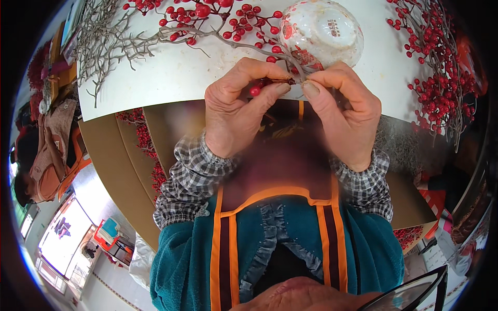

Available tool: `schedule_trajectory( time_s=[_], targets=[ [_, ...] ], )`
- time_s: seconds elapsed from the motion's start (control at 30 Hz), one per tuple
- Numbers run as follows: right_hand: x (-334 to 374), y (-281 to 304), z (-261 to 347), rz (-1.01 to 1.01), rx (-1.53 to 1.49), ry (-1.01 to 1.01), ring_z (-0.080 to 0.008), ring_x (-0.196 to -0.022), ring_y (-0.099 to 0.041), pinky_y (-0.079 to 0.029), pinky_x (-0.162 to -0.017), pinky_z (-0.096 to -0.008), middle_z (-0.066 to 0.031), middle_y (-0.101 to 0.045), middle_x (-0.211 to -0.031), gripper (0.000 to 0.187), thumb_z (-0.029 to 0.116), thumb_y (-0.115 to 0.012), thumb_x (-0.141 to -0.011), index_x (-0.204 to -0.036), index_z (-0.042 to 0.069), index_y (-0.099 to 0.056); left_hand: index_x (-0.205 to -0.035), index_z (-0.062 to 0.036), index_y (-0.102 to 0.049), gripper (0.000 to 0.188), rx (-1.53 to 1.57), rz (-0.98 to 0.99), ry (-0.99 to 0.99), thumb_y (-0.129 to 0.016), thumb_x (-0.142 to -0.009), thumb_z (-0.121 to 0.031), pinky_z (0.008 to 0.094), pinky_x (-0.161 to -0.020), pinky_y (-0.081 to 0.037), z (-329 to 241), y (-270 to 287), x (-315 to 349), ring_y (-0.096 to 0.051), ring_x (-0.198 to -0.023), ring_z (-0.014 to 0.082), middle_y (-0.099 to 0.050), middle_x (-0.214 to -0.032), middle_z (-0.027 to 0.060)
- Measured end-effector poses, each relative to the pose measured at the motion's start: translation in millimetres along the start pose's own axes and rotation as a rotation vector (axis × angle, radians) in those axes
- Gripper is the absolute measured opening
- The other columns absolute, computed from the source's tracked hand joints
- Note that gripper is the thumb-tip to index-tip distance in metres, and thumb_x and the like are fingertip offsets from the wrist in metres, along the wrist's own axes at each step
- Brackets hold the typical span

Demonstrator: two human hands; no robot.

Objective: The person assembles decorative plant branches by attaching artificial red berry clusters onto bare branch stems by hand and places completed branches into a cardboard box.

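While our left hand (233,109) is pinching the thin dark stem of a small red berry sprig (254,91), with thumb and forefinger pressed together, our right hand (346,111) is holding the lower end of a grey branch (241,44) in a similarly tight pinch, leaving hardly any gap between its tips. The sprig's berry is hanging just beneath our left fingers, and the branch is running away beyond them to the upper left, where it is carrying more red berries (203,10). We are probably working on the joining step, setting the sprig's stem against the branch; whether the two are already fastening together we are not telling, since our fingertips are covering the contact. An upturned bowl (332,33) is standing just beyond our fingers on the white table (181,75), and berry bunches (433,78) are lying well to their right. As we are judging it, the next move is calling for steadiness in the right pinch, with the left fingertips aligning and pressing the stem.
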State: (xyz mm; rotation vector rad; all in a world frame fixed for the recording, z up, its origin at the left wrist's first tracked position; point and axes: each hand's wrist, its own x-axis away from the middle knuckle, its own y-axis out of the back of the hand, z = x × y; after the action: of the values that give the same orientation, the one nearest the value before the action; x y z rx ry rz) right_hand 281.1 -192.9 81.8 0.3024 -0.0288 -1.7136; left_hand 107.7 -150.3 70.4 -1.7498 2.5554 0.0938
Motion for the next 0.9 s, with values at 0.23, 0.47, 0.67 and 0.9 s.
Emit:
schedule_trajectory(
  time_s=[0.23, 0.47, 0.67, 0.9],
  targets=[
    [2.6, 0.4, 0.2, 0.018, 0.072, 0.026, -0.0102, -0.063, -0.051, -0.041, -0.055, -0.0233, -0.0042, -0.058, -0.077, 0.006, 0.004, -0.070, -0.085, -0.089, 0.000, -0.067, -0.100, -0.0016, -0.068, 0.021, 0.003, 0.007, -0.013, -0.069, -0.081, 0.008, 0.0222, -0.078, -0.050, 6.0, 0.8, 2.9, -0.060, -0.088, 0.0099, -0.063, -0.097, 0.0039],
    [-0.1, -3.2, -7.5, 0.024, 0.119, 0.026, -0.0117, -0.062, -0.054, -0.042, -0.054, -0.0241, -0.0055, -0.058, -0.074, 0.005, 0.001, -0.069, -0.082, -0.088, 0.000, -0.068, -0.094, -0.0038, -0.071, 0.020, -0.081, -0.001, -0.076, -0.072, -0.077, 0.007, 0.0235, -0.071, -0.050, 19.9, 2.2, 0.0, -0.061, -0.081, 0.0117, -0.065, -0.090, 0.0040],
    [-4.3, -4.5, -1.6, 0.033, 0.152, 0.005, -0.0145, -0.061, -0.057, -0.044, -0.053, -0.0261, -0.0069, -0.060, -0.072, 0.007, 0.000, -0.069, -0.080, -0.087, 0.000, -0.068, -0.090, -0.0042, -0.071, 0.021, -0.170, 0.012, -0.172, -0.072, -0.074, 0.009, 0.0261, -0.068, -0.051, 13.7, 3.5, -6.1, -0.062, -0.078, 0.0169, -0.068, -0.084, 0.0063],
    [0.7, -6.2, -0.7, 0.033, 0.239, 0.057, -0.0169, -0.058, -0.056, -0.044, -0.051, -0.0275, -0.0072, -0.059, -0.071, 0.007, 0.000, -0.070, -0.080, -0.086, 0.000, -0.068, -0.090, -0.0035, -0.070, 0.020, -0.251, 0.014, -0.235, -0.071, -0.074, 0.010, 0.0262, -0.067, -0.050, 14.3, 3.9, 0.5, -0.062, -0.078, 0.0173, -0.067, -0.084, 0.0068]
  ],
)
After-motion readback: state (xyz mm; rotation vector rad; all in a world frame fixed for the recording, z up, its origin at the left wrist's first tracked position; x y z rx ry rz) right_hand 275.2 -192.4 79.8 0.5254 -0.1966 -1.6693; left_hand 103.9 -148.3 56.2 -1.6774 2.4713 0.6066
